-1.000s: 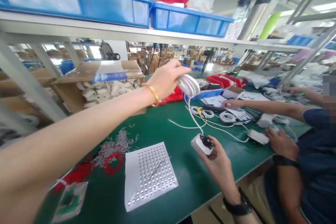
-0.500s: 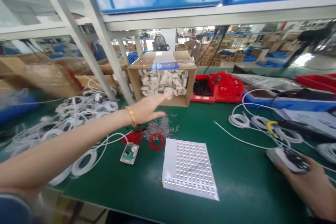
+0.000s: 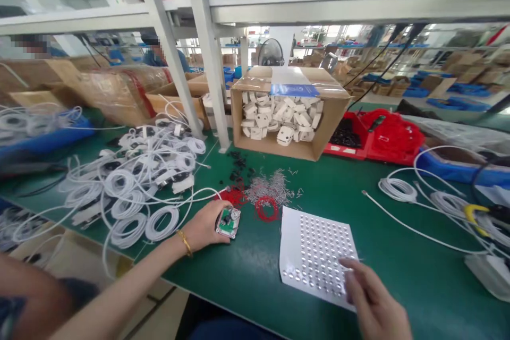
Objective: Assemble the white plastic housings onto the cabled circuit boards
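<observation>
**Head view: left hand on a small circuit board, right hand at a dotted sheet**

Head camera looks down on a green bench (image 3: 247, 271) crowded with cable and parts. The left hand (image 3: 205, 226), a gold bangle (image 3: 184, 241) at the wrist, is closed around a small green circuit board (image 3: 228, 222) that lies on the bench just left of centre; the thumb and fingers grip its left side. A white cable runs from the board's area toward a heap of coiled white cables (image 3: 135, 180) to the left. The right hand (image 3: 374, 303) is low at the right, its fingers loosely spread and holding nothing, the fingertips resting on the near right corner of a white sheet of raised dots (image 3: 314, 247) that lies flat between the two hands.

Just behind the board and the sheet lie a scatter of small silvery pins (image 3: 271, 188), a red wire ring (image 3: 266, 208) and a few black bits. Further back stands an open cardboard box (image 3: 326, 122) on its side, full of white plastic housings (image 3: 279, 117), with red trays (image 3: 360, 143) to its right. More white cable coils (image 3: 398, 189) lie at the right, well apart from the hands. A metal rack post (image 3: 209, 64) rises behind the cable heap. Other people are dimly seen far back on the left
</observation>
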Tool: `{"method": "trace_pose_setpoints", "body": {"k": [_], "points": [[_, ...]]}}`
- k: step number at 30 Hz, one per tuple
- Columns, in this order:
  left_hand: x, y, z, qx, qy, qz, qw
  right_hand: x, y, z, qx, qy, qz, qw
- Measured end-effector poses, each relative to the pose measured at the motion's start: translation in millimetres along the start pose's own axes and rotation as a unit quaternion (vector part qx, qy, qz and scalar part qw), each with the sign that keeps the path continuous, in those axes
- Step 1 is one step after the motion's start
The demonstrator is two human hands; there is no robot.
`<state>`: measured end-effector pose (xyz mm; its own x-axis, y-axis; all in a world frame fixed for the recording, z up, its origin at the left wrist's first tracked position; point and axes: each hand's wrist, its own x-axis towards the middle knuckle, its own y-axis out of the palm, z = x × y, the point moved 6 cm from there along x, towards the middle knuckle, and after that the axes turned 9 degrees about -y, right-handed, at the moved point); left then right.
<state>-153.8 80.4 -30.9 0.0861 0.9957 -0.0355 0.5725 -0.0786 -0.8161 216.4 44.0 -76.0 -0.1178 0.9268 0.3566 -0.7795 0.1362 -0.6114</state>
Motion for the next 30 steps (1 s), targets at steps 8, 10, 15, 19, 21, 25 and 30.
{"method": "trace_pose_setpoints", "body": {"k": [8,10,15,19,21,25,30], "points": [[-52,27.5,-31,-0.109,-0.048,-0.057,0.991,14,26,23,-0.190,-0.114,0.013,0.975],[-58,45.7,-34,-0.137,-0.082,-0.052,0.986,16,24,12,-0.253,-0.098,0.074,0.960],[-46,67.9,-45,-0.175,-0.116,-0.059,0.976,18,33,3,-0.315,-0.116,0.164,0.928],[-36,71.3,-49,-0.176,-0.113,-0.064,0.976,18,34,5,-0.290,-0.139,0.158,0.934],[-36,72.1,-48,-0.180,-0.113,-0.062,0.975,20,22,7,-0.248,-0.097,0.105,0.958],[-36,69.0,-57,-0.161,-0.063,-0.040,0.984,16,-13,13,0.019,0.096,-0.115,0.988],[-28,72.4,-78,-0.117,0.023,0.006,0.993,8,2,25,0.453,0.190,-0.228,0.841]]}}
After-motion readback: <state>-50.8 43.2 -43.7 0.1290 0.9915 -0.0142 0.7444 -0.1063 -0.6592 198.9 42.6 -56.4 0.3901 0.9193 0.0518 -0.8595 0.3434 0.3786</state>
